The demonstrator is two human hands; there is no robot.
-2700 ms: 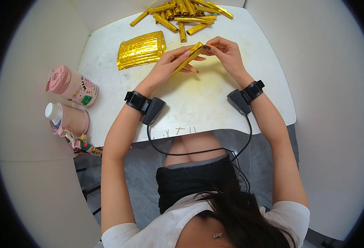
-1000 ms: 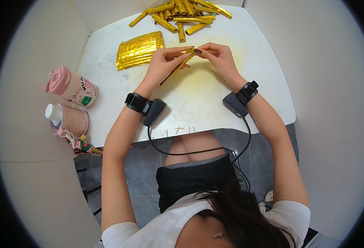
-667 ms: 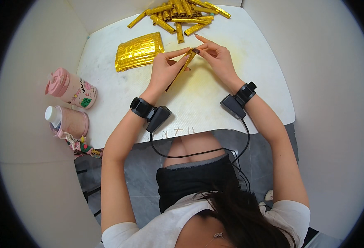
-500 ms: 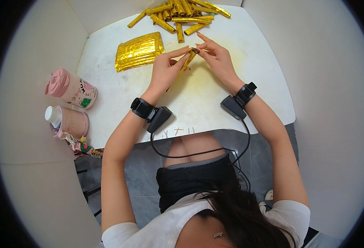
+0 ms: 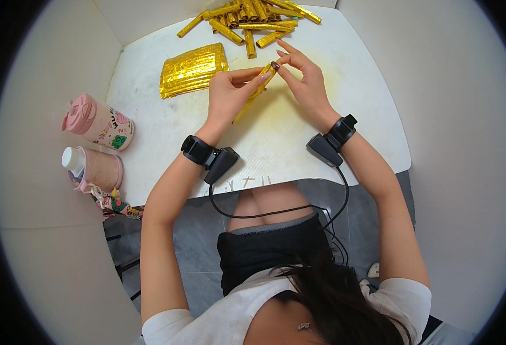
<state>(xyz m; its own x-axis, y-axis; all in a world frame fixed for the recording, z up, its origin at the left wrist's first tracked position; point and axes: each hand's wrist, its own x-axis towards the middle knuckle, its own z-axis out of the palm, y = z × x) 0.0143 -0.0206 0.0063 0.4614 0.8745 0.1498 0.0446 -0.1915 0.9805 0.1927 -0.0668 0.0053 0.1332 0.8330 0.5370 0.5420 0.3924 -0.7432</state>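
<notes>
A narrow gold foil tube (image 5: 252, 100) slants above the table, its lower end toward me. My left hand (image 5: 229, 95) is closed around its upper half, thumb along the top. At the tube's far tip, the thumb and index finger of my right hand (image 5: 302, 76) pinch the foil, while the other fingers lift away. Left of my left hand lies a flat stack of gold foil sheets (image 5: 192, 70). Beyond both hands, a loose heap of rolled gold foil tubes (image 5: 247, 22) lies at the table's far edge.
Both hands are over a white table (image 5: 299, 152). At its left edge stand a pink lidded cup (image 5: 112, 123) and a pink container (image 5: 103, 171) with a white-capped bottle (image 5: 73, 160) in it. A black cable (image 5: 253, 218) links my wrist devices. Pale walls rise on both sides.
The foil tube has turned to show more of its gold face. My right fingers have shifted slightly at its tip, and my left thumb has moved up along it.
</notes>
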